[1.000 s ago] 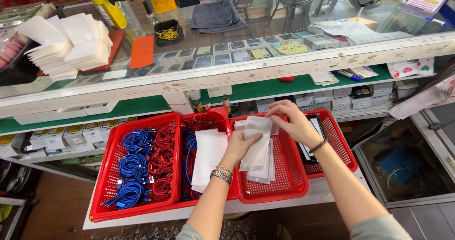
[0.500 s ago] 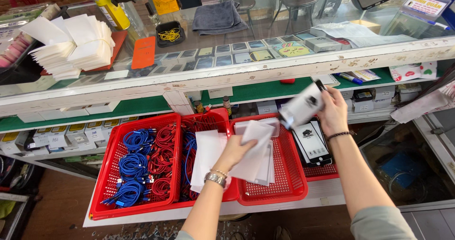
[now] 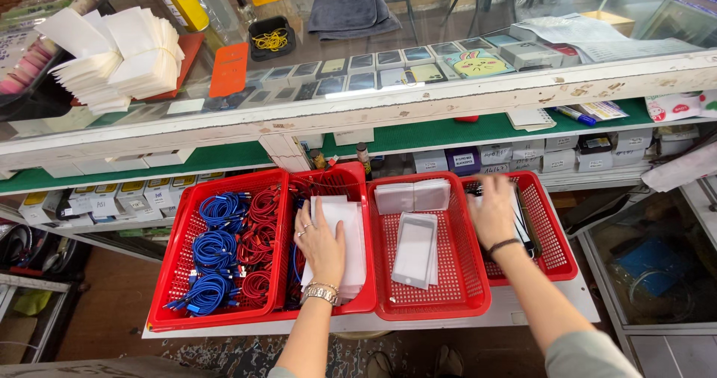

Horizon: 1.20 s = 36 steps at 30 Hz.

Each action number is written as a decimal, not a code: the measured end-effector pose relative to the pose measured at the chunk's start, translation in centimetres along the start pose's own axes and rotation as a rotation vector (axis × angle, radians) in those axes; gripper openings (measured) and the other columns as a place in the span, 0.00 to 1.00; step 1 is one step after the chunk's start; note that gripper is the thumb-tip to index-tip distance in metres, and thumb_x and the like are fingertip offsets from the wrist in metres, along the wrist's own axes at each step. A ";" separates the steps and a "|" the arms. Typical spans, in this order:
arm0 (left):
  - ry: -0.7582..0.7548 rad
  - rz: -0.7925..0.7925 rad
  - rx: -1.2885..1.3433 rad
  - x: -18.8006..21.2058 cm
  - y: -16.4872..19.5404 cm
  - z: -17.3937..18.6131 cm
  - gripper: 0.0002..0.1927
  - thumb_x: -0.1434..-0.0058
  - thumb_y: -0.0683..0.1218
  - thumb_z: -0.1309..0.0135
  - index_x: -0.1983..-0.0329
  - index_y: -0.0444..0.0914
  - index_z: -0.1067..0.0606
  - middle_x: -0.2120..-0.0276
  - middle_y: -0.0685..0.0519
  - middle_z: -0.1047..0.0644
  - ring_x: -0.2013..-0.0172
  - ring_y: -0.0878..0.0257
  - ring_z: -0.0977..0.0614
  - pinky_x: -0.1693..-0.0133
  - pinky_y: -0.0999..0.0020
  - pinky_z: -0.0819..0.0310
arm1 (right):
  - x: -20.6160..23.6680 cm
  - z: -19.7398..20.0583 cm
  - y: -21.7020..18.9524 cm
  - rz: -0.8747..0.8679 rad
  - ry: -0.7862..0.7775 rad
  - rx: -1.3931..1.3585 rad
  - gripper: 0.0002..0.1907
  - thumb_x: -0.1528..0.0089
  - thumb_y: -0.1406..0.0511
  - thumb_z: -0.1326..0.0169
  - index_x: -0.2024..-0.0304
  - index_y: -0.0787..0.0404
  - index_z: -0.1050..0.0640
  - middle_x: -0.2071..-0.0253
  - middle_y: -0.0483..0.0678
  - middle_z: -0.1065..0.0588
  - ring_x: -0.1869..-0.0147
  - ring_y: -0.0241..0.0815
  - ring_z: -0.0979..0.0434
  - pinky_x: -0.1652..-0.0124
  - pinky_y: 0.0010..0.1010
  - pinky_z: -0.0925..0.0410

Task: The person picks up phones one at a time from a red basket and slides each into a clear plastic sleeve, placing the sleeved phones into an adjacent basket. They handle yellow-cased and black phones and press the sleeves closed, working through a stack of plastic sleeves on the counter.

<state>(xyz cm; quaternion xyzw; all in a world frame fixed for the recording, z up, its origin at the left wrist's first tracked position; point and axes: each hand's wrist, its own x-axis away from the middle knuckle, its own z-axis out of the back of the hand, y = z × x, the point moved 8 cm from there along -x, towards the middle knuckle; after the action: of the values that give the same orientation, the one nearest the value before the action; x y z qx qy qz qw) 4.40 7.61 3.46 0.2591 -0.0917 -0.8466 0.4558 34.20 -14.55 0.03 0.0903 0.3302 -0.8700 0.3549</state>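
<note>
My left hand [image 3: 321, 245] lies flat, fingers apart, on a stack of white packets [image 3: 351, 232] in the second red basket [image 3: 337, 180]. It wears a metal bracelet. My right hand [image 3: 493, 212], blurred and palm down, is inside the rightmost red basket [image 3: 556, 262], over dark flat phone-like items [image 3: 523, 225]. Whether it grips anything is unclear. Between my hands, the third red basket [image 3: 433, 307] holds clear flat packets [image 3: 414, 249] and two more at its far end [image 3: 412, 196].
The leftmost red basket [image 3: 172, 303] holds coiled blue cables [image 3: 213, 251] and red cables [image 3: 258, 243]. Above is a glass counter [image 3: 418, 101] with white envelopes [image 3: 119, 57], a grey cloth [image 3: 355, 8] and phone cases. Small boxes [image 3: 515, 154] line the green shelf.
My right hand took a packet from the bundle, raised it to the upper right, then came down into the rightmost basket. My left hand moved left with the white packets onto the second basket.
</note>
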 end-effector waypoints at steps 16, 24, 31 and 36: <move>-0.059 -0.198 0.328 1.2 6.8 -1.1 0.31 0.38 0.45 0.43 0.32 0.36 0.36 0.36 0.40 0.33 0.34 0.44 0.36 0.35 0.47 0.43 | 9.7 -9.9 -1.8 -0.687 -0.361 -0.223 0.27 0.46 0.59 0.33 0.47 0.63 0.23 0.55 0.55 0.17 0.49 0.51 0.17 0.47 0.39 0.27; -0.144 -0.173 0.446 1.2 6.7 -2.7 0.26 0.37 0.44 0.45 0.35 0.35 0.33 0.40 0.42 0.28 0.37 0.48 0.31 0.35 0.54 0.39 | 7.4 -8.0 -1.3 -0.539 -0.285 -0.320 0.13 0.40 0.62 0.39 0.58 0.63 0.22 0.61 0.54 0.18 0.55 0.50 0.17 0.53 0.39 0.27; -0.195 -0.079 0.604 0.9 8.3 -3.9 0.31 0.36 0.48 0.42 0.34 0.33 0.35 0.42 0.37 0.27 0.41 0.44 0.26 0.40 0.54 0.35 | 7.1 -7.0 -2.3 -0.610 -0.301 -0.818 0.11 0.32 0.63 0.46 0.52 0.65 0.28 0.65 0.50 0.23 0.60 0.38 0.26 0.57 0.33 0.31; -0.372 0.273 0.949 0.4 9.6 -6.6 0.33 0.47 0.51 0.35 0.42 0.33 0.32 0.52 0.42 0.20 0.53 0.53 0.17 0.51 0.58 0.24 | 7.4 -6.0 -4.0 -0.620 -0.369 -1.266 0.13 0.36 0.64 0.44 0.53 0.63 0.29 0.60 0.44 0.22 0.56 0.32 0.24 0.56 0.27 0.30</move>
<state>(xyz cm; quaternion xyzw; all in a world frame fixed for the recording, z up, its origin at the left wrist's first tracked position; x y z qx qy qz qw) 14.62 2.40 1.48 0.2679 -0.5772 -0.6766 0.3706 25.66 -12.70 -5.45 -0.3780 0.7155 -0.5737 0.1263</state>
